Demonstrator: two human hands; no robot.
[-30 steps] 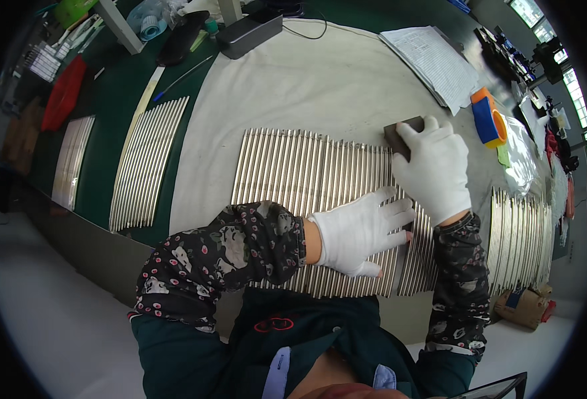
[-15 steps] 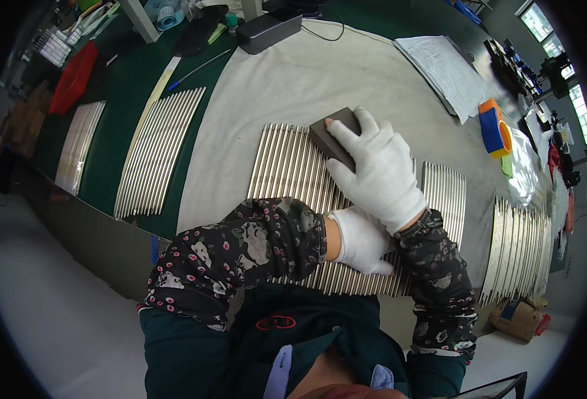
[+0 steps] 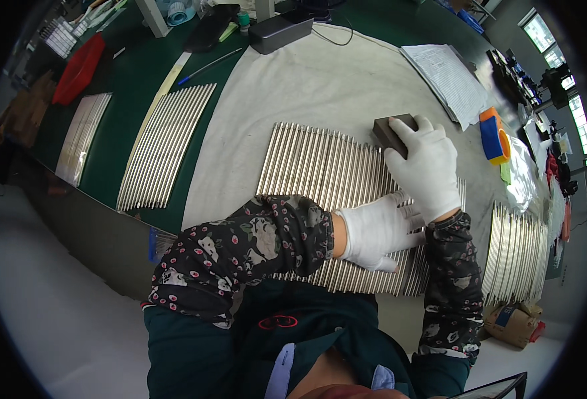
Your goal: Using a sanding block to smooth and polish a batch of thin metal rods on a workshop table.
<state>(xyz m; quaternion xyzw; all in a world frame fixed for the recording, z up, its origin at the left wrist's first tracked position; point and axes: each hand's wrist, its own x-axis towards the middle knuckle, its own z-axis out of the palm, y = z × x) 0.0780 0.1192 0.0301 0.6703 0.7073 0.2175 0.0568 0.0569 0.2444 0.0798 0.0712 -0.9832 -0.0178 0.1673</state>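
- centrally, a row of thin metal rods [image 3: 320, 179] lies side by side on a pale cloth [image 3: 320, 86] spread over a green table [image 3: 134, 86]; the rods run away from the person and touch one another along their lengths.
- right hand [image 3: 428, 169], in a white glove, is curled over a dark grey sanding block [image 3: 390, 132]; fingers wrap its top and near edge, thumb side hidden, and the block sits at the far right end of the rod row, resting on the rod tips.
- left hand [image 3: 376, 229], also white-gloved, lies flat with fingers spread and palm down on the near right part of the rods; it grasps nothing and only presses on them, just beside the right wrist.
- both forearms wear dark floral sleeve covers [image 3: 253, 246]; the left forearm crosses over the near edge of the rods.
- a second batch of rods [image 3: 167, 143] lies on the bare table to the left, well apart, and a third batch [image 3: 84, 136] lies further left.
- another batch of rods [image 3: 519, 249] lies to the right, near the table edge.
- far side: a sheaf of papers [image 3: 449, 80], an orange and blue tape roll [image 3: 493, 136], a dark box [image 3: 281, 32], a red tray [image 3: 79, 68].
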